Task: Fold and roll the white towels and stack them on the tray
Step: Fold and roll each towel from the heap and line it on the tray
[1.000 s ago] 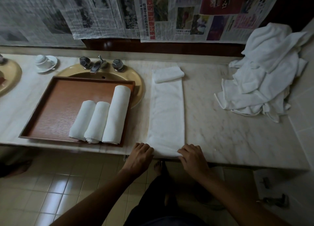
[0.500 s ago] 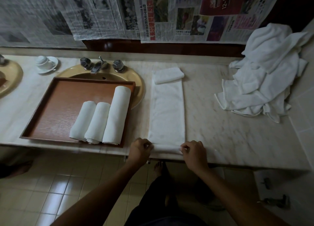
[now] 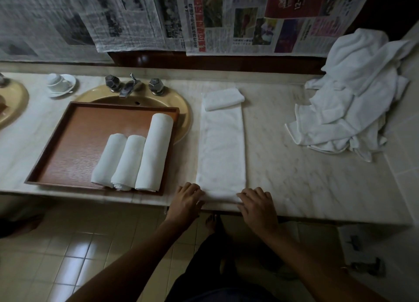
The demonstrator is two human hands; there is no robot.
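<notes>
The folded towel (image 3: 221, 152) lay as a long strip on the table (image 3: 306, 174), right of the tray (image 3: 68, 147) holding 3 rolled towels (image 3: 133, 161). Left hand (image 3: 187, 200) and right hand (image 3: 257, 204) gripped its rolled near end, 1 at each corner.

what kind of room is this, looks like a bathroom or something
Most likely a bathroom vanity, perhaps in a hotel: a marble counter holds a yellow sink with a faucet, and a pile of white towels waits beside it.
</notes>
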